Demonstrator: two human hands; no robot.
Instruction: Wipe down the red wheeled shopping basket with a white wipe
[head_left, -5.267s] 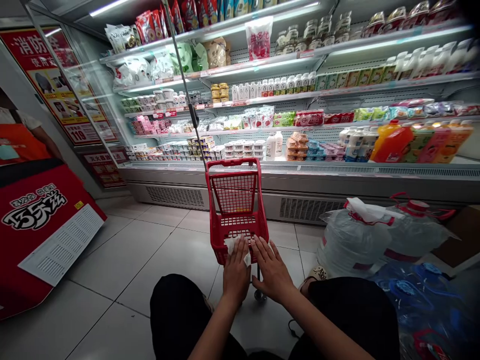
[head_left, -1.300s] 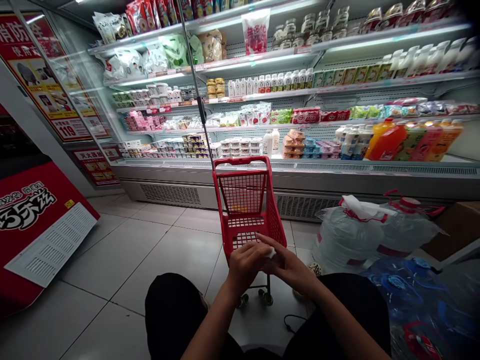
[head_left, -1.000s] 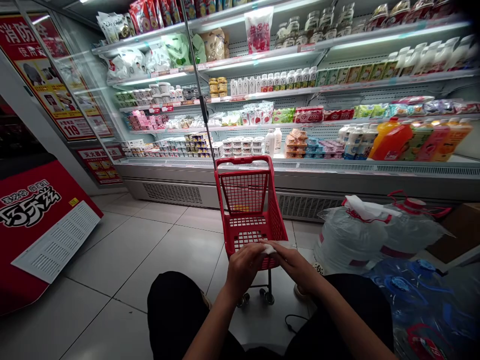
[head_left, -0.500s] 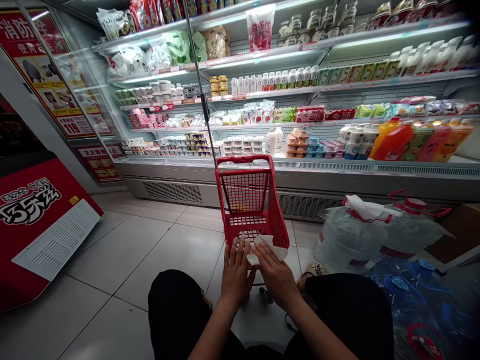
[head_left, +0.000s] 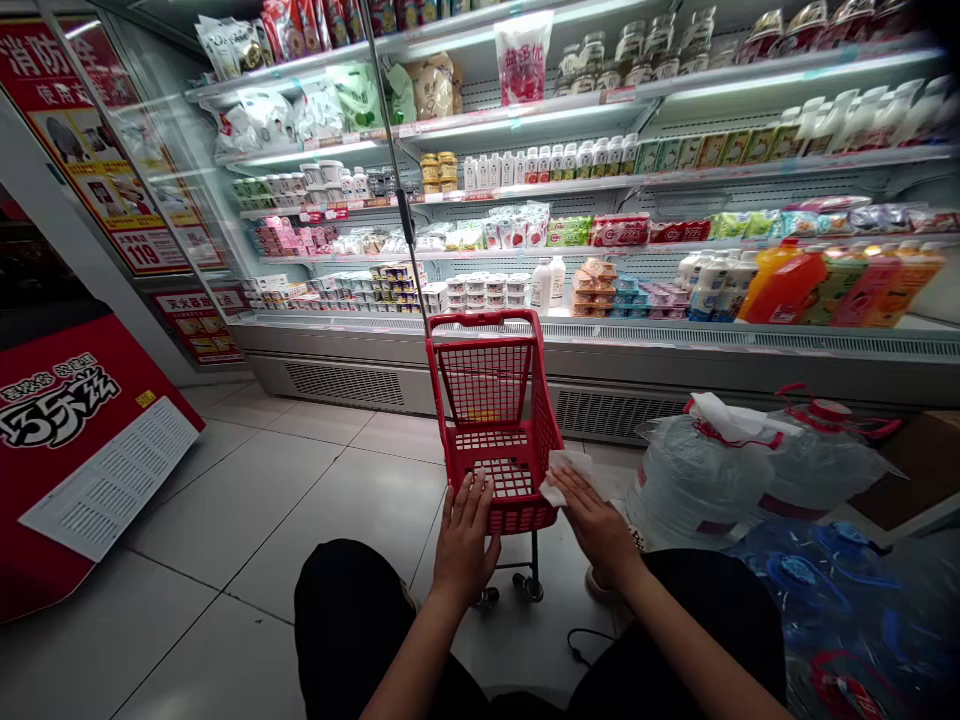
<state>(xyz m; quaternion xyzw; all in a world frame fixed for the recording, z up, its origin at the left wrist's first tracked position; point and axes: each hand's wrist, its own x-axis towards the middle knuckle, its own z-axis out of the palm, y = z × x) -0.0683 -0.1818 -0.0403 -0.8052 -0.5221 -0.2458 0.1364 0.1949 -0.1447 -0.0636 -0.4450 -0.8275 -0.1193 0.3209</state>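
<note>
Nearest, two knees [head_left: 352,610] flank the work, a cable [head_left: 576,654] lying on the floor between them. The left hand [head_left: 463,545] is released and holds nothing, fingers spread over the near left corner of one red cart [head_left: 541,420]; contact cannot be confirmed. The right hand [head_left: 600,530] holds one white cloth [head_left: 574,458] beneath extended fingers, at the cart's right side; the thumb is hidden. The cart stands upright ahead, two wheels [head_left: 529,588] visible. Obstructing the right: at least two blue-capped jugs [head_left: 799,590], two bagged bottles [head_left: 701,475], one box [head_left: 919,470]. Left: one red cabinet [head_left: 139,380]. Beyond, one stocked fridge [head_left: 345,350] blocks the way ahead.
</note>
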